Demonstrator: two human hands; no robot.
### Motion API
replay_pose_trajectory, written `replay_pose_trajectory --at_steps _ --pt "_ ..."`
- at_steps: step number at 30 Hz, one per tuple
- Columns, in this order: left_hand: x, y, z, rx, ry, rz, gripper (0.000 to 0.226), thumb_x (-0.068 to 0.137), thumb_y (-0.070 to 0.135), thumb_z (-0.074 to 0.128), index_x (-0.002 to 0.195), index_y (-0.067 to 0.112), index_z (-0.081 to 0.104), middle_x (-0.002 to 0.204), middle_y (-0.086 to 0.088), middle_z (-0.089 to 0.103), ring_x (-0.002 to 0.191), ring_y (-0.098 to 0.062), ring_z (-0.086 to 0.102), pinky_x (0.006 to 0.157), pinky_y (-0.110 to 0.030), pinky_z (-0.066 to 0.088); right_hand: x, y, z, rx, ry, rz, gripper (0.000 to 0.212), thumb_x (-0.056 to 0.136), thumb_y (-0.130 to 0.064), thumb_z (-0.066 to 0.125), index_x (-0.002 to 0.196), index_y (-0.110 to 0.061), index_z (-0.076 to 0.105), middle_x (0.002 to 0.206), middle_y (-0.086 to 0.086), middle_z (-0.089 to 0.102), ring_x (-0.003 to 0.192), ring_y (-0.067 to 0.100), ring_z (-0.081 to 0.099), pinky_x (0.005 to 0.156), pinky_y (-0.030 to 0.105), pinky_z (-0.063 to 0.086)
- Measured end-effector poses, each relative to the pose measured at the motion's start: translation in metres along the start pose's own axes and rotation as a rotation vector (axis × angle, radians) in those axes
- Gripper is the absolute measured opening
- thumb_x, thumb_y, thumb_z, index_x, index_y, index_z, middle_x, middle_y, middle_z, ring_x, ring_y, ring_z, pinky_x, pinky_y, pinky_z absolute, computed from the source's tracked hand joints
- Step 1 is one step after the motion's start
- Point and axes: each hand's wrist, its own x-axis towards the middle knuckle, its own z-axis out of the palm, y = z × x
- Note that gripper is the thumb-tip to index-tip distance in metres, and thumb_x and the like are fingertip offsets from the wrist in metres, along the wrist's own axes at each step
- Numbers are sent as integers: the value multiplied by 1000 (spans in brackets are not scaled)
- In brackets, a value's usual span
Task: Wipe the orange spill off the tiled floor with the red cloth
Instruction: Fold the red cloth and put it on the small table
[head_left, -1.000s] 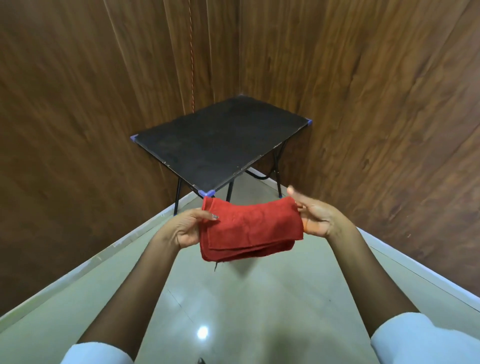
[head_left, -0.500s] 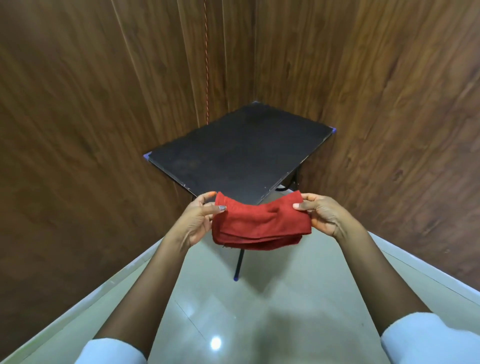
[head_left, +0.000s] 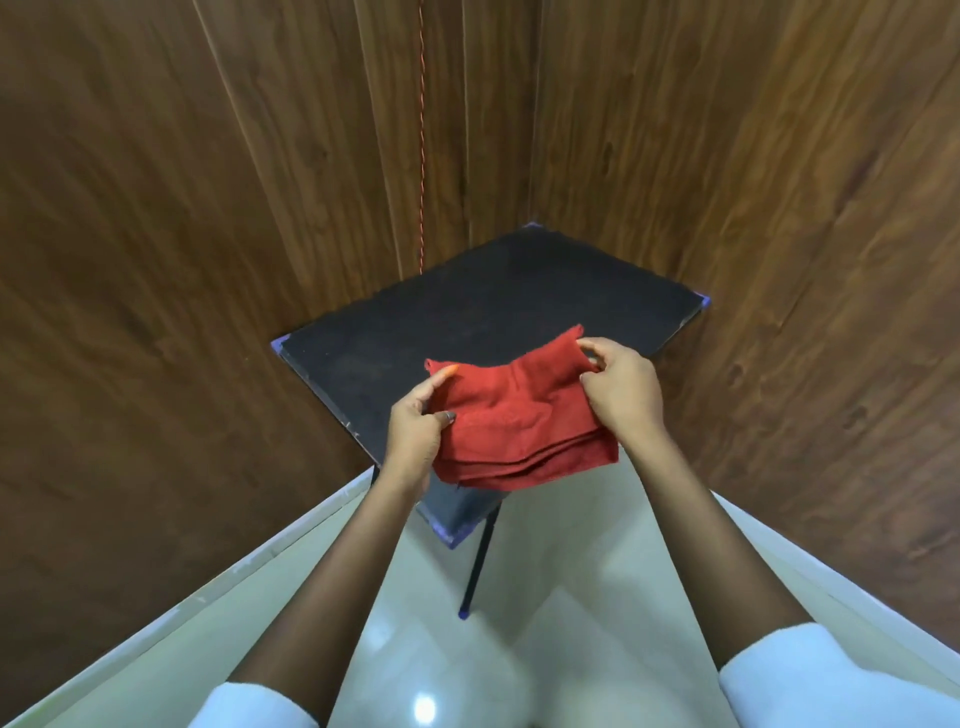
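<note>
The left hand (head_left: 415, 431) pinches the left edge of the folded red cloth (head_left: 524, 421) and the right hand (head_left: 623, 389) pinches its far right corner, holding it in layers over the near part of a black table (head_left: 493, 312). Whether the cloth touches the top cannot be told. The cloth and hands hide part of the table's near edge. One thin table leg (head_left: 480, 561) reaches the glossy tiled floor (head_left: 519, 665). Wood-panel walls (head_left: 156, 260) meet in a corner behind, where an orange cord (head_left: 422, 130) hangs. White sleeves (head_left: 779, 675) are cut off below.
</note>
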Motion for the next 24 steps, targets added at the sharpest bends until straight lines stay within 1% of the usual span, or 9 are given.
replay_pose_trajectory --at_steps 3,5,8,10,12,15,17,20,24 --pt "25 4 34 -14 -50 24 57 80 -20 47 119 20 61 113 -3 64 106 -15 60 99 -27 45 22 -22 16 -108 -96 -161 46 78 -7 51 119 -26 59 110 11 67 103 31 61 83 36 47" --pt "34 5 53 -196 -42 -53 22 92 5 52 104 17 67 90 0 71 79 -10 66 73 -23 53 21 -37 34 -286 -240 -290 44 84 -15 51 127 -25 51 108 16 65 102 35 58 80 37 45" --pt "53 6 58 -378 49 -144 17 93 29 55 91 15 63 71 1 66 56 -8 59 49 -20 46 25 -33 47 -165 -396 -333 45 83 -24 60 128 -24 52 114 7 65 105 26 57 85 34 45" --pt "65 5 53 -438 117 -134 7 90 9 59 97 11 58 80 -6 64 60 -10 60 53 -20 50 42 -22 43 254 -512 -195 36 84 -12 61 120 -17 58 115 5 65 90 14 63 82 30 51" --pt "76 4 45 -458 172 -131 22 86 -8 56 99 10 55 83 -7 61 60 -9 60 56 -20 51 56 -15 42 618 -491 9 24 88 -1 55 111 -9 59 108 12 65 72 7 62 66 18 51" --pt "84 5 33 -590 182 -149 30 85 -14 50 98 13 54 83 -5 60 56 -7 60 54 -18 52 71 -3 52 644 -351 191 18 91 -20 58 106 -10 62 108 5 65 88 8 58 69 7 42" --pt "88 1 24 -712 156 -160 37 85 -14 47 108 13 52 92 -5 62 68 -11 61 63 -22 54 70 4 65 715 -532 332 33 90 -38 56 105 -11 64 107 2 67 98 12 60 82 17 44" --pt "97 -6 7 -806 100 -129 52 81 -16 45 122 15 48 98 -3 61 82 -14 58 77 -27 51 62 9 80 1108 -731 554 32 84 -33 57 101 -7 66 94 6 72 86 17 66 88 37 48" --pt "103 -9 -22 -929 62 -196 10 84 10 56 93 15 59 85 -3 66 86 -17 60 80 -33 53 68 12 83 1250 -726 551 40 75 -7 59 114 1 59 96 11 71 84 18 67 74 33 56"
